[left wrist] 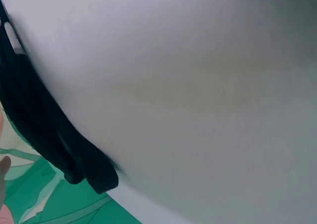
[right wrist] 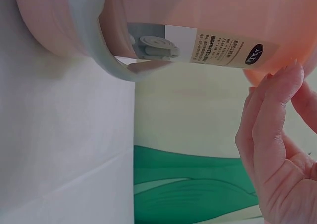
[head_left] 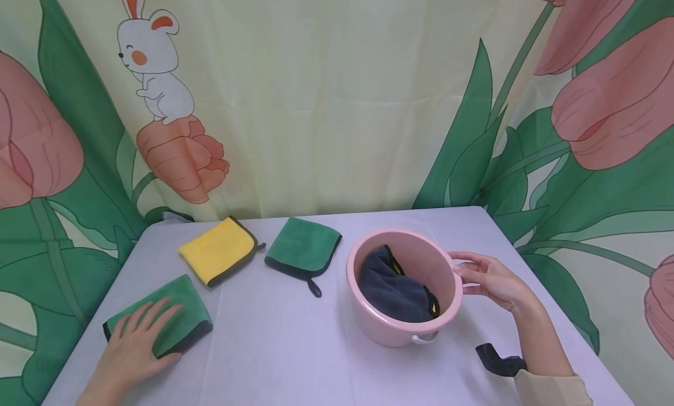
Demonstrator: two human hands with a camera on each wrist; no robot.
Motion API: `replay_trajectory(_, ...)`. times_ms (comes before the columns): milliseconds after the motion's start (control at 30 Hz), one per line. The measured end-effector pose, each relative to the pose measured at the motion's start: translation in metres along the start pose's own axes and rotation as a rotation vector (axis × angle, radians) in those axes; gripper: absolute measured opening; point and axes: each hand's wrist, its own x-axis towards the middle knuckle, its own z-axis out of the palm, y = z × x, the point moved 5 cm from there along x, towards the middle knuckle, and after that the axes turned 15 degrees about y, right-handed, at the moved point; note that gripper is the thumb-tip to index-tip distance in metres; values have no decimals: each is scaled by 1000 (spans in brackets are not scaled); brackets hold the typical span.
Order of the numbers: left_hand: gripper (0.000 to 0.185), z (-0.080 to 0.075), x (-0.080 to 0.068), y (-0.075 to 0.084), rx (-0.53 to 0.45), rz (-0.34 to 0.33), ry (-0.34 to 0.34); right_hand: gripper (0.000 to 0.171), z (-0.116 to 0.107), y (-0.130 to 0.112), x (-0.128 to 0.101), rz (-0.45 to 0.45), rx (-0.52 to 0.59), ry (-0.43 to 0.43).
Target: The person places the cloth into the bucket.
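My left hand (head_left: 134,347) lies over a folded green cloth (head_left: 181,303) with dark edging at the front left, fingers spread on its top and thumb by its near edge. The left wrist view catches the dark side of this cloth (left wrist: 44,115). At the right, my right hand (head_left: 487,280) holds a pink bucket (head_left: 379,327) by its rim, fingertips on the outer wall; the right wrist view shows the fingers (right wrist: 270,120) bent against it. A crumpled navy cloth (head_left: 392,289) with yellow showing at its edges lies inside the bucket.
A folded yellow cloth (head_left: 218,251) and another green cloth (head_left: 305,245), each with a dark loop, lie toward the back of the white table (head_left: 274,347). The bucket has a light grey handle (right wrist: 106,48). A printed curtain (head_left: 326,102) hangs behind the table's back edge.
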Motion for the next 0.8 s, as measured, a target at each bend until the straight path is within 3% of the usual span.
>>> replay_trajectory(100, 102, 3, -1, -5, 5, -5, -20, 53, 0, 1, 0, -1, -3, 2)
replay_trajectory(333, 88, 19, -3, -14, -15, -81, -201, 53, -1, 3, 2, 2, -3, 0)
replay_trajectory(433, 79, 25, -2, -15, -16, -90, -243, 53, -1, 3, 2, 7, 0, -1)
replay_trajectory(567, 70, 27, -1, -14, -5, -46, -222, 52, -1, 3, 3, 1, 0, -5)
replay_trajectory(800, 60, 27, 5, -5, 53, 90, -115, 51, -1, 3, 2, -3, 6, -9)
